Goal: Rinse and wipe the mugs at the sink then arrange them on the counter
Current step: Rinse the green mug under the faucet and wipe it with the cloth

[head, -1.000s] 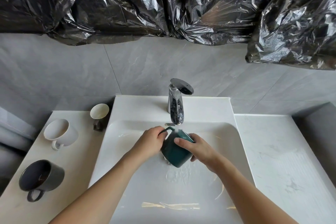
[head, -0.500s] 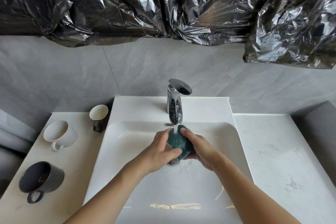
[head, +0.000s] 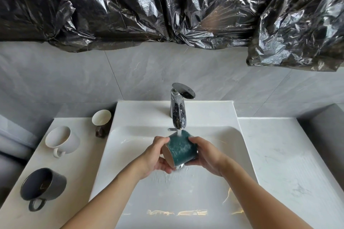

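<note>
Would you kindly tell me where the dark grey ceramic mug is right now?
In the head view, the dark grey ceramic mug lies on the left counter, nearest the camera, in front of the white mug.

Grey marbled wall tiles [head: 149,76], crinkled black plastic sheeting [head: 149,5] hung above, white countertop [head: 288,154], bright reflections.

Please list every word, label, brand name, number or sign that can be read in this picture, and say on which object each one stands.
There is no readable text.
The green mug in the hands, white mug, dark grey mug and small cup: no print visible.
The tap and sink: no brand mark visible.
The black plastic sheeting: only creases and glare.
</note>
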`<state>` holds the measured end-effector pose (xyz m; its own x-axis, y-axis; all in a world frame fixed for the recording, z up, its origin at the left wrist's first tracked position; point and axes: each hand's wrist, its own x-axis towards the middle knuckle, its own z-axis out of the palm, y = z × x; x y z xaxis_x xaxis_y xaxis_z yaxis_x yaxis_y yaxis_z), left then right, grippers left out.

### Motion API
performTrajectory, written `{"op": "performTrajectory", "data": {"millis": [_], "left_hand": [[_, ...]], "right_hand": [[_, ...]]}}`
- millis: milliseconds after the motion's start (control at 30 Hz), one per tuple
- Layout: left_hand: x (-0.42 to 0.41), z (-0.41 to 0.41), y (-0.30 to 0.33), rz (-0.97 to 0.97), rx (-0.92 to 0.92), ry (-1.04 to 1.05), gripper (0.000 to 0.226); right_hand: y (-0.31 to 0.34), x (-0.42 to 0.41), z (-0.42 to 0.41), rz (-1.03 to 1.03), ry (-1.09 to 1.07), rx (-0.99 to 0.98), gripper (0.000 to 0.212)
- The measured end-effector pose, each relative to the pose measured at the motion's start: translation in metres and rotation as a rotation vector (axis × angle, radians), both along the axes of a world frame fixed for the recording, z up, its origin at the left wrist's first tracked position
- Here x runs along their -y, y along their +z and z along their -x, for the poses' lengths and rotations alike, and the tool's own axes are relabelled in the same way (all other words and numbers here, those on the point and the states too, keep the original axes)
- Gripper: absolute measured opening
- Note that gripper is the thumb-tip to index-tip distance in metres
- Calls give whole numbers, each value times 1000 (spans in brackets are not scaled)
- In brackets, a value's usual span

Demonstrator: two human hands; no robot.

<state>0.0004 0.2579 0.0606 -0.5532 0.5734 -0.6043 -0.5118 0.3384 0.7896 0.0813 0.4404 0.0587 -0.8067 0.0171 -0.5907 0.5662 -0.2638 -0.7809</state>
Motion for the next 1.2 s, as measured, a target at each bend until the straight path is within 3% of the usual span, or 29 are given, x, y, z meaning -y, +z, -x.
{"op": "performTrajectory", "data": {"millis": [100, 233, 400, 533, 733, 833, 900, 1000, 1033, 1100, 1200], "left_hand": [[-2, 3, 6, 177, -149, -133, 56], [1, 5, 9, 252, -293, -194, 66], [-3, 5, 16, 76, -75, -52, 51], [-6, 1, 17, 87, 117, -48, 72], [-12, -1, 18, 240, -231, -153, 54], [-7, 2, 22, 150, -245, -232, 41], [-3, 10, 19, 99, -234, -265, 56], [5, 21, 12, 119, -235, -262, 68], [7, 23, 9, 114, -229, -258, 69], [11, 24, 6, 101, -244, -266, 74], [14, 24, 2, 118, -340, -290, 87]], "right_hand": [[4, 9, 2, -133, 33, 36, 46], [8, 14, 7, -234, 57, 64, 64], [7, 4, 9, -245, 50, 55, 57], [9, 2, 6, 30, 39, 83, 53], [2, 4, 7, 42, -53, 84, 65], [7, 1, 6, 75, -109, 37, 49], [11, -2, 5, 97, -140, 1, 39], [8, -5, 1, 77, -35, -84, 52], [9, -3, -1, 56, -19, -91, 45], [8, 0, -4, -56, -44, -100, 28], [5, 2, -5, -280, -25, -143, 41]]}}
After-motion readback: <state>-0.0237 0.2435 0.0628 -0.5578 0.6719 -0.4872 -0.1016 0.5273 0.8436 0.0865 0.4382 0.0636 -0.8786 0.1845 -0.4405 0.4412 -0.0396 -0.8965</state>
